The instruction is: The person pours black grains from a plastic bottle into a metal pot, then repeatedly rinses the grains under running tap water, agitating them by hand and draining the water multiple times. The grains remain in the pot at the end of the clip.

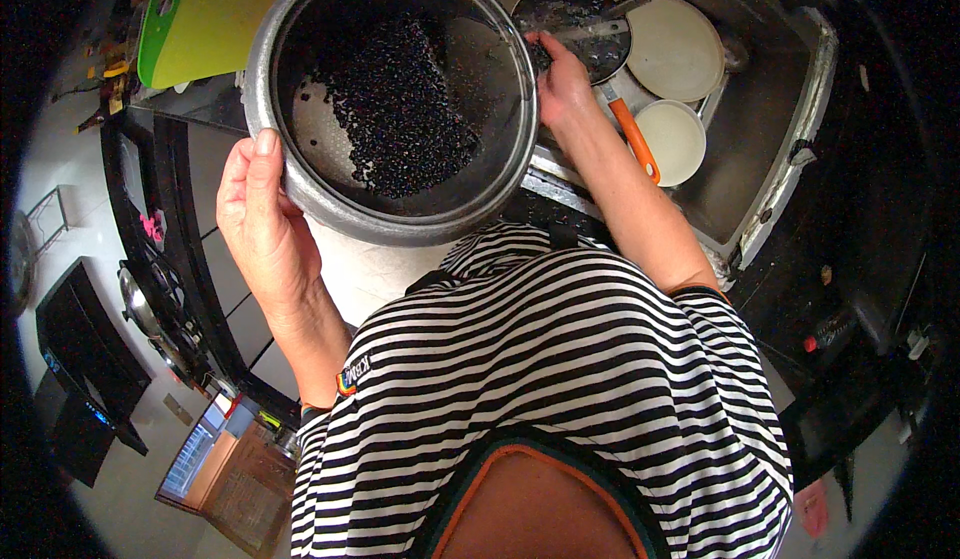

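A wide grey metal pot is in front of me, its inside facing up. Many small black beans are heaped across its bottom, and a few loose ones lie apart. My left hand grips the pot's near-left side, thumb on the outer rim and fingers under it. My right hand holds the right side of the pot; part of the fingers is hidden behind the wall. Both hands keep the pot near the edge of the sink.
Beside my right forearm, the sink holds a dark pan, a pale plate, a small white bowl and a utensil with an orange handle. A green cutting board stands at upper left. A stove is farther left.
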The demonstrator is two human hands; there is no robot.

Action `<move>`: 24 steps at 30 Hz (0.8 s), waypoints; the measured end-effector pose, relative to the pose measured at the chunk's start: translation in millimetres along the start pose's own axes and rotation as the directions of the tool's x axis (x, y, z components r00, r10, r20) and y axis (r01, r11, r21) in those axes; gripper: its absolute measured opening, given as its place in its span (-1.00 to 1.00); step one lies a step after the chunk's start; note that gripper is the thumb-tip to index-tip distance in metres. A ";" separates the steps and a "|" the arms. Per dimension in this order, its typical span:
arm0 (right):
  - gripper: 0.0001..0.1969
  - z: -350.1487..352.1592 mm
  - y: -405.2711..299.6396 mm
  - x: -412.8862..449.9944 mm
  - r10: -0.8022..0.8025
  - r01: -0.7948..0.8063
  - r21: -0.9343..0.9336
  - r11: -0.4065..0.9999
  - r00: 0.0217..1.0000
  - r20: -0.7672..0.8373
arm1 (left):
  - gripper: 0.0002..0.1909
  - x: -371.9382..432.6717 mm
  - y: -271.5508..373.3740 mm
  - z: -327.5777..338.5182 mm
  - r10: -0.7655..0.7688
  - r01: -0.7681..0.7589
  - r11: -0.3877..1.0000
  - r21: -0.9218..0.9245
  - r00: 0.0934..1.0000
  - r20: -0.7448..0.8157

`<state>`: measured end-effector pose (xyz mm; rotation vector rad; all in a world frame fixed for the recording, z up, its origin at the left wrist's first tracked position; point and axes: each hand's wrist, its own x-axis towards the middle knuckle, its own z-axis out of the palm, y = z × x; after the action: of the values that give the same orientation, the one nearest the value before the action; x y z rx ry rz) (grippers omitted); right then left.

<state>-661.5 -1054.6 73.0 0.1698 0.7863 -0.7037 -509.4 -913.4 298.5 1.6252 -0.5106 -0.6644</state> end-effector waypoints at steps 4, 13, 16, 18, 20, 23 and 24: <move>-0.75 -2.4 -1.5 2.8 -0.007 0.007 -0.020 1.000 1.000 0.001 | -0.82 0.0 3.3 2.2 -0.002 0.001 1.000 0.027 0.999 0.035; -0.76 3.7 -1.4 -2.7 0.001 -0.002 -0.027 1.000 0.999 -0.050 | -0.81 1.1 6.7 7.2 -0.016 0.014 0.999 0.046 0.999 0.052; -0.76 -3.6 -1.1 4.0 -0.013 0.012 -0.028 1.000 1.000 -0.022 | -0.82 1.5 8.0 8.5 -0.019 0.016 0.999 0.052 0.998 0.054; -0.76 -8.8 -1.2 10.3 -0.015 0.015 -0.018 1.000 1.000 0.005 | -0.82 1.7 8.8 9.1 -0.021 0.018 0.998 0.058 0.998 0.060; -0.76 -11.2 -1.2 13.9 -0.005 0.005 0.003 1.000 1.000 0.016 | -0.82 1.9 9.1 9.2 -0.024 0.020 0.998 0.062 0.997 0.070; -0.76 -8.8 -1.8 12.4 -0.026 0.026 -0.053 0.998 1.000 -0.007 | -0.81 2.7 9.1 6.4 -0.044 0.038 0.997 0.062 0.994 0.096; -0.76 -6.8 -1.9 10.5 -0.028 0.027 -0.052 0.998 1.000 -0.014 | -0.81 2.5 9.5 6.6 -0.045 0.038 0.997 0.073 0.995 0.092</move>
<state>-661.6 -1058.9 61.1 0.1180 0.8215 -0.7080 -511.6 -921.4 306.9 1.6808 -0.5751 -0.7631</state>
